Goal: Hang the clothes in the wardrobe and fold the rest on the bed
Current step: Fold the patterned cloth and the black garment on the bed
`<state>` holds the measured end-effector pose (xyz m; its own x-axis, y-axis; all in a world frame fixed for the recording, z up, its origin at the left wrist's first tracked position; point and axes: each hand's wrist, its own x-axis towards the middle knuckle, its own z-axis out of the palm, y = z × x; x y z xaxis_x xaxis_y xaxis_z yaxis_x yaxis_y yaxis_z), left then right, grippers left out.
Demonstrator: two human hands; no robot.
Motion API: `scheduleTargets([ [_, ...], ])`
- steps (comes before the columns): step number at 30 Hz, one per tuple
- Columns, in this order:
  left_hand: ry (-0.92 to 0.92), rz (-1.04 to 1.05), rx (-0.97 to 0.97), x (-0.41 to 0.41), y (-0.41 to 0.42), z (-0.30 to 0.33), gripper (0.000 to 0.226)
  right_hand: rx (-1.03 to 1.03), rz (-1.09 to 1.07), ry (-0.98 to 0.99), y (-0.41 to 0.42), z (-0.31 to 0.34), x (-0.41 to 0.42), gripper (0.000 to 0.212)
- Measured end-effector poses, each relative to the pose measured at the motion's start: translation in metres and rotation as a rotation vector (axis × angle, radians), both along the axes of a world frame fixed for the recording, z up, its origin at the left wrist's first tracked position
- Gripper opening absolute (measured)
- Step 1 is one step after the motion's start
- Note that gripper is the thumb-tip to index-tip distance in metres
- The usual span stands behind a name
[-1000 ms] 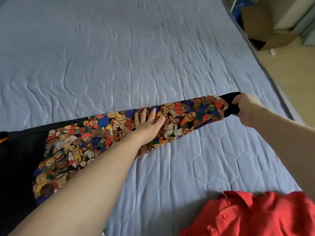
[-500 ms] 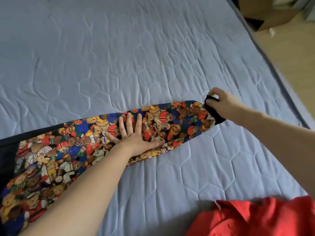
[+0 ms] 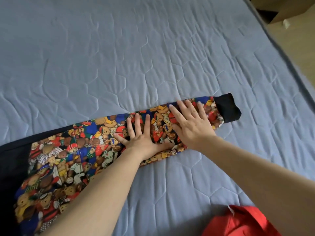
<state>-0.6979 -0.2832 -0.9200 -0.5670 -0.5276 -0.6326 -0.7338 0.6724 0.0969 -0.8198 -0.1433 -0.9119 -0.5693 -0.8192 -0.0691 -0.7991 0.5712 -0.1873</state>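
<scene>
A garment with a bright teddy-bear print sleeve [image 3: 88, 147] lies stretched across the blue quilted bed [image 3: 136, 57], its black cuff [image 3: 227, 107] at the right end and its black body at the left edge. My left hand [image 3: 141, 135] presses flat on the middle of the sleeve, fingers spread. My right hand [image 3: 190, 123] lies flat on the sleeve just left of the cuff, fingers straight. A red garment [image 3: 242, 222] sits crumpled at the bottom right of the bed.
The bed's right edge [image 3: 281, 53] runs diagonally, with wooden floor beyond it. A cardboard box [image 3: 289, 7] stands on the floor at the top right.
My right hand has let go of the black cuff and now lies flat on the sleeve. The sleeve rests straight on the bed. My left hand stays pressed on it.
</scene>
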Motion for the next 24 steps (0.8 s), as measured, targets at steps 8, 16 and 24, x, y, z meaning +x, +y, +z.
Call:
scheduleTargets([
  [8,0.164,-0.126,-0.125,0.032,0.002,-0.01,0.114,0.288,-0.16,0.011,0.048,-0.034,-0.023,0.1],
  [16,0.006,-0.074,-0.149,0.135,0.002,-0.008,0.101,0.286,-0.319,-0.023,-0.005,-0.003,0.004,0.077],
  [24,-0.019,-0.042,0.177,0.138,-0.029,0.013,0.087,0.276,-0.105,-0.049,-0.023,-0.035,0.102,0.072],
])
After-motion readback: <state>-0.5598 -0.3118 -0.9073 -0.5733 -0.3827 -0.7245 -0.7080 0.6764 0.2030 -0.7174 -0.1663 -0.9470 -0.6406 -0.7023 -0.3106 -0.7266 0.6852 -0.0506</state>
